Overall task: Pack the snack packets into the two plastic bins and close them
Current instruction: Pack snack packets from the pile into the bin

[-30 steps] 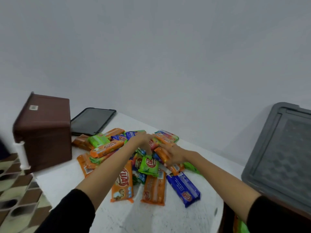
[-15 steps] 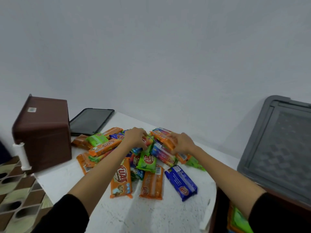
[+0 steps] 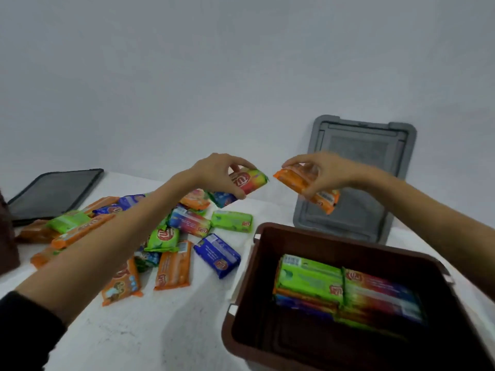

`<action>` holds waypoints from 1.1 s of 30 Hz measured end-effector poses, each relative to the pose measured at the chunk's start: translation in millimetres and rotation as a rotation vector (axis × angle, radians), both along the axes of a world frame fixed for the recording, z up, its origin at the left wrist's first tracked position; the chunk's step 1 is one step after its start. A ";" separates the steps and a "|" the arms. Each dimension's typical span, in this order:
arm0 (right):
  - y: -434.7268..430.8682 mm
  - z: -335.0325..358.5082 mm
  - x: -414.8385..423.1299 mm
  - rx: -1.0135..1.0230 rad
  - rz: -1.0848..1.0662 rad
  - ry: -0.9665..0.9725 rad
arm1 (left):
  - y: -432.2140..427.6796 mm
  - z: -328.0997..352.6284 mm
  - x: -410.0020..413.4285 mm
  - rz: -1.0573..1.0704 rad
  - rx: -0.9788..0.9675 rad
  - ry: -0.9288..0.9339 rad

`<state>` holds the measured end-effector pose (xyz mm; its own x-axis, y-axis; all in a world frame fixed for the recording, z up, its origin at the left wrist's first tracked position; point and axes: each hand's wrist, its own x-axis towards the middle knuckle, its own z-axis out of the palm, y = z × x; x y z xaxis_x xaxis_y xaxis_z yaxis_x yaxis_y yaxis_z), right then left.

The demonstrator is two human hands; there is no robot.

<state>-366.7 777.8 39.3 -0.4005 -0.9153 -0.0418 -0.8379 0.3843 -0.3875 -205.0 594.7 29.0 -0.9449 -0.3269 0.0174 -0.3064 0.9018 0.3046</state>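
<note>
Our brown bin (image 3: 242, 290) holds one layer of packets on its far side. Many snack packets (image 3: 174, 236) still litter the counter (image 3: 160, 330), and no lid is on. Our left hand (image 3: 217, 170) pinches a red-green packet (image 3: 250, 182) and our right hand (image 3: 321, 172) an orange packet (image 3: 290, 179), both lifted from the pile they rummaged in a second ago.

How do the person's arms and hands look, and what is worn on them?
The left hand and right hand are bare: no gloves, rings or watch show. A black sleeve shows on the left arm; no right sleeve is in view.
</note>
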 end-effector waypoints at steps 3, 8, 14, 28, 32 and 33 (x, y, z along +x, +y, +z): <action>52.4 -8.4 5.1 0.051 -0.012 -0.028 | 46.4 -3.5 -4.6 -0.161 0.000 0.001; 126.6 -25.9 27.5 0.153 -0.016 -0.089 | 97.3 -23.1 -7.8 -0.394 -0.061 -0.012; 159.9 -64.3 39.7 0.316 -0.046 0.177 | 140.4 -61.2 -20.8 -0.621 -0.214 -0.170; 147.0 -104.4 56.0 0.142 -0.062 0.322 | 151.3 -95.5 -24.5 -0.591 -0.409 -0.117; 154.9 -111.3 58.8 0.082 -0.066 0.309 | 149.4 -97.7 -20.3 -0.594 -0.397 -0.098; 155.2 -111.7 58.8 0.075 -0.073 0.298 | 148.8 -98.0 -20.1 -0.590 -0.400 -0.095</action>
